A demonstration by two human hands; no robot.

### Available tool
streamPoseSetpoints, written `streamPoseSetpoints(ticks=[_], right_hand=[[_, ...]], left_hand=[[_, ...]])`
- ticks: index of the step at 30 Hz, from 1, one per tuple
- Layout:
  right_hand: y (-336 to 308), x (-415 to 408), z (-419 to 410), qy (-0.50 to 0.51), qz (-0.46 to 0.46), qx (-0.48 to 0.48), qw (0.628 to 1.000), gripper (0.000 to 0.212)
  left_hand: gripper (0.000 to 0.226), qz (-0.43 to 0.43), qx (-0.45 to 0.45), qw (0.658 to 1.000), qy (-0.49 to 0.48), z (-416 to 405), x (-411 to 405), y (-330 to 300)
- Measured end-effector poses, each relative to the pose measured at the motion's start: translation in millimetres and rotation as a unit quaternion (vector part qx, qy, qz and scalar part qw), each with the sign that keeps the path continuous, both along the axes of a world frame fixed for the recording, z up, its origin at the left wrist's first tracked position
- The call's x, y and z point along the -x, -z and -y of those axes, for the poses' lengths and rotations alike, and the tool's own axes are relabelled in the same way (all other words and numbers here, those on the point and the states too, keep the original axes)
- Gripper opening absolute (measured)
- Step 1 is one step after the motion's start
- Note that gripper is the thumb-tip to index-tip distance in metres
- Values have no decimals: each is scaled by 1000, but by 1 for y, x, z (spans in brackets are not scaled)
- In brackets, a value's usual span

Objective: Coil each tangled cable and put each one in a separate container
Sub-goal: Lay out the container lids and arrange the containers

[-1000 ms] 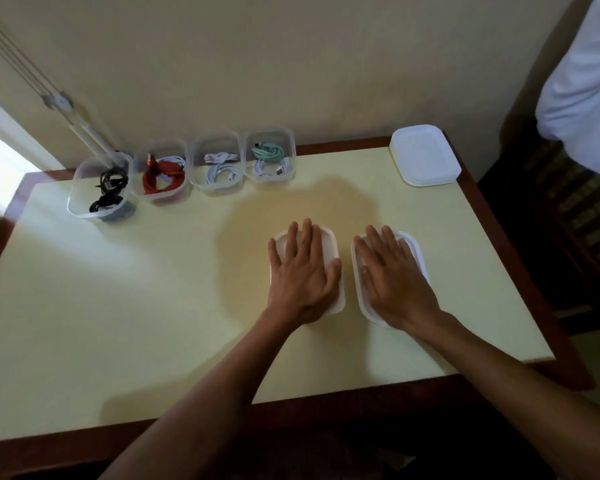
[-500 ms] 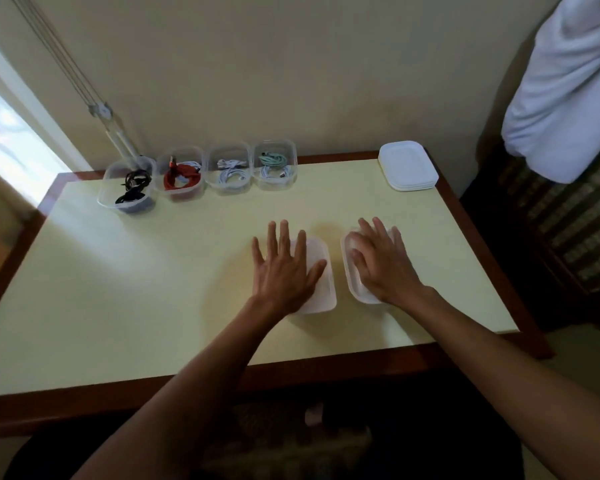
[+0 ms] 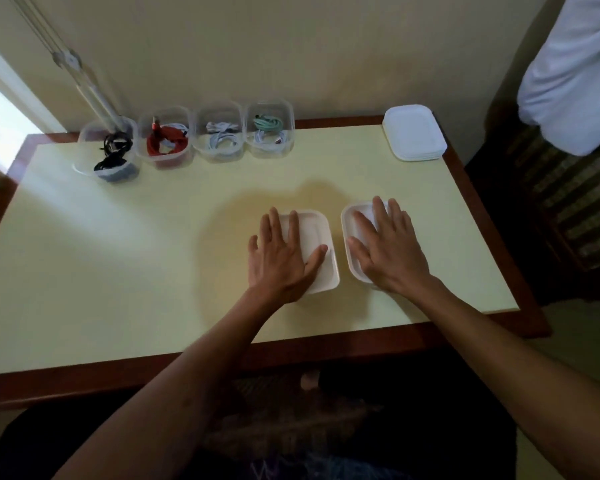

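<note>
Two white lidded containers sit side by side near the table's front right. My left hand (image 3: 282,257) lies flat with straight fingers on the left container (image 3: 321,271). My right hand (image 3: 388,247) lies flat on the right container (image 3: 349,225). Along the back edge stand several clear open containers: one with a black cable (image 3: 113,152), one with a red cable (image 3: 167,142), one with white cables (image 3: 222,138), and one with a green and a white cable (image 3: 269,128).
A stack of white lids (image 3: 413,133) rests at the table's back right corner. The pale yellow table (image 3: 118,254) has a dark wood rim. White cloth (image 3: 575,71) hangs at the upper right; a window lies to the left.
The view has pulled back and shifted. Both hands stay flat on the two white containers, which have barely moved on the table.
</note>
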State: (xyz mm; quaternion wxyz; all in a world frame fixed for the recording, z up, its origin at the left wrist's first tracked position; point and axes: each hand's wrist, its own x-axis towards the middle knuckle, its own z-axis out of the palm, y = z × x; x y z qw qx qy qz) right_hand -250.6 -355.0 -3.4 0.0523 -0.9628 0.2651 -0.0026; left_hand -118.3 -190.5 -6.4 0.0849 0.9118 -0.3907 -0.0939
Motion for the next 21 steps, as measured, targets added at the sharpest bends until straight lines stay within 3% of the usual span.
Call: streamPoseSetpoints(ticks=[4, 7, 13, 16, 18, 21], right_hand=[[-3, -2, -3, 11, -2, -9, 1000, 72], [-4, 0, -6, 22, 12, -16, 1000, 59], [-15, 4, -12, 53, 243, -96, 964, 49], [-29, 6, 12, 80, 303, -133, 940, 40], [-35, 6, 42, 90, 309, -137, 937, 37], [-40, 1, 93, 108, 243, -121, 956, 37]], left_hand=[[85, 0, -14, 1000, -4, 3, 2, -4], [84, 11, -36, 999, 8, 4, 1, -7], [77, 20, -44, 999, 17, 9, 1, -19], [74, 15, -15, 1000, 14, 24, -3, -33], [69, 17, 2, 999, 31, 42, -10, -40], [58, -11, 18, 998, 65, 82, -26, -49]])
